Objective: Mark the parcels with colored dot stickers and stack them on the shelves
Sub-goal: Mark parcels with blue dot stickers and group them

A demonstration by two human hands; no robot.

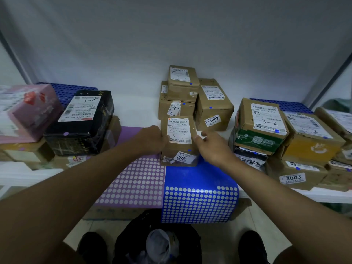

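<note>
Both of our hands are out in front of us at the small brown parcel (179,140), one on each side. Our left hand (152,140) has its fingers curled against the parcel's left edge and looks to be gripping it there. Our right hand (211,147) sits just off the right edge with the fingers loosely bent; the thumb or a fingertip seems to touch the upper right corner, but we cannot tell whether it really grips.

This parcel stands straight ahead, at the front of the white shelf (133,109), with its base at the far ends of the purple sticker sheet (133,183) and the blue sticker sheet (198,202). Its long axis runs up and away from us, so the shipping label marked 3-1 faces us and the tag reading 002 lies at the near end. A blue dot sticker (189,150) already shows on its lower right part, so we judge the marking done and the stacking left.

What matters next is that the stack of brown boxes (181,92) stands directly behind the parcel, farther from us, with the box tagged 3007 (213,107) to its right. Those carry blue dots too. Of our two hands the left has the surer hold, so we would firm up the right before lifting the parcel back and up.
</note>
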